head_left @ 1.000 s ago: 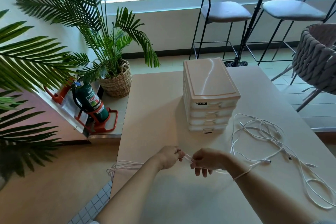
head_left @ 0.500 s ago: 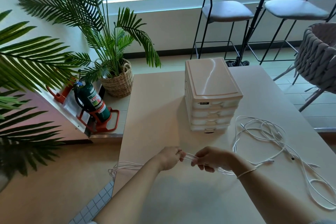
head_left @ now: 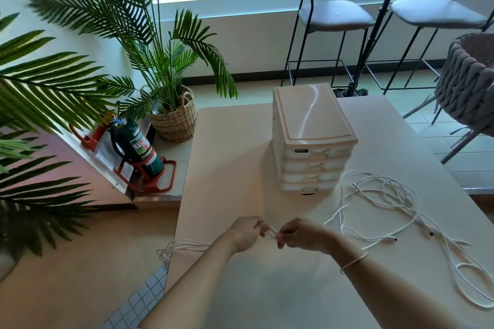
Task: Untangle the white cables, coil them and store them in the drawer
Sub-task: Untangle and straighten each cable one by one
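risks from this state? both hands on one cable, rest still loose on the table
1. The coil held by the left hand hangs past the table edge; it may snag or slip loose.
2. The loose cables beside the right hand could get dragged into a tighter knot.
3. All drawers of the drawer unit look closed; opening one needs a free hand.

potted palm (head_left: 171, 67) in wicker basket (head_left: 175, 121), green fire extinguisher (head_left: 137, 145), two stools (head_left: 335, 17), woven chair (head_left: 469, 80)
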`<state>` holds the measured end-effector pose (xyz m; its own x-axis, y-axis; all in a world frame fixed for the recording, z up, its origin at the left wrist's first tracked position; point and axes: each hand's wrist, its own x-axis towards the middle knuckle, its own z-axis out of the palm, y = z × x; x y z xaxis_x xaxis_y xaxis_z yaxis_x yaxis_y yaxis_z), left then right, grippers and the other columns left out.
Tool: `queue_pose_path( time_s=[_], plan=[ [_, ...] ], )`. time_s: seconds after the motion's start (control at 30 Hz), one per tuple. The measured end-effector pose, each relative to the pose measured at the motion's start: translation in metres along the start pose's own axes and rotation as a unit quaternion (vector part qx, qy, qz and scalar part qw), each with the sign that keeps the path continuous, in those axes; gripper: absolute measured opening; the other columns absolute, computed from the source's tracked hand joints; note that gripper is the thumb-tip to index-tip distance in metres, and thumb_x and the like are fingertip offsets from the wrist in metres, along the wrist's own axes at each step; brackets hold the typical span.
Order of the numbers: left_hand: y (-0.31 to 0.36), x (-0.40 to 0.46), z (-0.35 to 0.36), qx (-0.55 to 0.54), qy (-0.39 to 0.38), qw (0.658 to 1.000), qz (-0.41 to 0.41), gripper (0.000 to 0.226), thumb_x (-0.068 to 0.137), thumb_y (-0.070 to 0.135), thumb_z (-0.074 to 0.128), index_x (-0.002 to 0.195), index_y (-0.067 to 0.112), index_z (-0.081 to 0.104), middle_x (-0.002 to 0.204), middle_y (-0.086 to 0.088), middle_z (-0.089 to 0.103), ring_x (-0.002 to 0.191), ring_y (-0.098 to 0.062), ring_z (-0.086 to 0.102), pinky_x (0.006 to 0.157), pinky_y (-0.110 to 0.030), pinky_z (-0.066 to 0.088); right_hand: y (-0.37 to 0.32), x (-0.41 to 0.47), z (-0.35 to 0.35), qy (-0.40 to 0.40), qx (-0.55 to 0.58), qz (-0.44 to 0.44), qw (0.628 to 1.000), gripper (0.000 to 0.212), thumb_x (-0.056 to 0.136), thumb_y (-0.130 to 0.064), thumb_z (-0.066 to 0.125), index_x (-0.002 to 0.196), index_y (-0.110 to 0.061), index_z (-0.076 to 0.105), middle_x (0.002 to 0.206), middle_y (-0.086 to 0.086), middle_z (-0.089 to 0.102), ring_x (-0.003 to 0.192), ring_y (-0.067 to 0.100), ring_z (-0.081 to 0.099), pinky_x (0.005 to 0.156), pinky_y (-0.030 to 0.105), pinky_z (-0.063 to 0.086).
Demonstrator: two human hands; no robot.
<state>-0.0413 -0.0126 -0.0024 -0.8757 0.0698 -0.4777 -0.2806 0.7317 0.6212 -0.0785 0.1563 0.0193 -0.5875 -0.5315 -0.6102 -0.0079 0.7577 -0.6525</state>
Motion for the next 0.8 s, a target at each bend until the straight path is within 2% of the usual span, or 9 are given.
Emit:
queue_pose_path(
  time_s=[0.1, 0.2, 0.3, 0.4, 0.47, 0.53, 0.57, 0.67, 0.8],
  plan=[
    [0.008, -0.002, 0.004, 0.001, -0.03, 0.999, 0.011, 0.036, 0.1, 0.027, 0.041, 0.063, 0.027, 0.043, 0.063, 0.009, 0.041, 0.063, -0.013, 0.039, 0.05, -0.012, 0.029, 0.004, 0.008, -0.005, 0.057, 0.113, 0.016, 0.992, 0.033, 0.096, -0.015, 0.047, 0.065, -0.018, 0.055, 0.061, -0.003, 0.043, 0.053, 0.006, 0.033, 0.042, 0.01, 0.025],
    [0.018, -0.006, 0.003, -0.007, -0.063, 0.998, 0.022, 0.036, 0.1, 0.03, 0.04, 0.064, 0.026, 0.042, 0.063, 0.007, 0.04, 0.057, -0.008, 0.036, 0.05, -0.013, 0.029, 0.006, 0.021, 0.001, 0.134, 0.221, 0.018, 0.966, 0.037, 0.097, -0.007, 0.043, 0.061, -0.011, 0.05, 0.062, 0.004, 0.042, 0.055, 0.01, 0.032, 0.046, 0.014, 0.025],
    [0.011, -0.006, 0.001, 0.029, -0.06, 0.998, 0.02, 0.031, 0.1, 0.028, 0.04, 0.07, 0.021, 0.048, 0.07, 0.001, 0.046, 0.068, -0.015, 0.041, 0.051, -0.012, 0.029, 0.01, 0.014, 0.01, 0.122, 0.159, 0.023, 0.979, 0.037, 0.095, -0.008, 0.046, 0.059, -0.013, 0.051, 0.057, 0.002, 0.04, 0.051, 0.01, 0.032, 0.041, 0.013, 0.024],
    [0.008, -0.007, -0.002, 0.04, -0.029, 0.999, 0.019, 0.027, 0.099, 0.024, 0.041, 0.093, 0.008, 0.062, 0.086, -0.006, 0.05, 0.08, -0.015, 0.042, 0.053, -0.01, 0.028, 0.009, 0.008, 0.006, 0.094, 0.069, 0.01, 0.993, 0.036, 0.093, -0.015, 0.05, 0.058, -0.02, 0.054, 0.057, -0.003, 0.041, 0.05, 0.008, 0.034, 0.041, 0.012, 0.025],
    [0.004, -0.01, -0.005, 0.053, -0.033, 0.998, 0.02, 0.031, 0.1, 0.024, 0.039, 0.103, 0.005, 0.063, 0.091, -0.011, 0.054, 0.083, -0.014, 0.043, 0.057, -0.017, 0.031, 0.009, 0.008, 0.0, 0.118, 0.039, 0.008, 0.992, 0.037, 0.094, -0.016, 0.049, 0.058, -0.022, 0.052, 0.058, -0.005, 0.042, 0.051, 0.006, 0.036, 0.042, 0.012, 0.026],
    [-0.012, -0.012, -0.011, 0.07, -0.047, 0.996, -0.007, 0.03, 0.1, 0.027, 0.038, 0.101, 0.011, 0.063, 0.094, -0.01, 0.057, 0.086, -0.015, 0.045, 0.063, -0.023, 0.03, 0.012, 0.009, -0.006, 0.147, 0.045, 0.014, 0.988, 0.038, 0.094, -0.015, 0.048, 0.057, -0.021, 0.051, 0.058, -0.005, 0.043, 0.052, 0.007, 0.036, 0.045, 0.014, 0.028],
    [-0.027, -0.015, -0.014, 0.07, -0.05, 0.996, -0.029, 0.027, 0.1, 0.029, 0.038, 0.094, 0.017, 0.062, 0.089, -0.005, 0.056, 0.085, -0.017, 0.046, 0.063, -0.024, 0.032, 0.016, 0.009, -0.008, 0.155, 0.048, 0.021, 0.987, 0.039, 0.094, -0.014, 0.048, 0.056, -0.021, 0.051, 0.058, -0.004, 0.043, 0.052, 0.007, 0.037, 0.046, 0.016, 0.028],
    [-0.076, -0.032, -0.028, 0.069, -0.038, 0.993, -0.093, 0.028, 0.099, 0.031, 0.038, 0.073, 0.028, 0.048, 0.076, 0.004, 0.047, 0.079, -0.016, 0.044, 0.06, -0.017, 0.032, 0.025, 0.007, -0.013, 0.162, 0.054, 0.043, 0.984, 0.039, 0.094, -0.013, 0.048, 0.056, -0.02, 0.051, 0.058, -0.004, 0.044, 0.052, 0.009, 0.037, 0.044, 0.014, 0.029],
    [-0.12, -0.056, -0.049, 0.103, -0.016, 0.982, -0.158, 0.027, 0.102, 0.031, 0.032, 0.08, 0.024, 0.047, 0.083, 0.002, 0.05, 0.076, -0.013, 0.044, 0.059, -0.019, 0.033, 0.028, 0.005, -0.014, 0.148, 0.041, 0.052, 0.987, 0.038, 0.095, -0.016, 0.048, 0.058, -0.022, 0.052, 0.059, -0.006, 0.044, 0.053, 0.006, 0.038, 0.044, 0.011, 0.029]
  ],
)
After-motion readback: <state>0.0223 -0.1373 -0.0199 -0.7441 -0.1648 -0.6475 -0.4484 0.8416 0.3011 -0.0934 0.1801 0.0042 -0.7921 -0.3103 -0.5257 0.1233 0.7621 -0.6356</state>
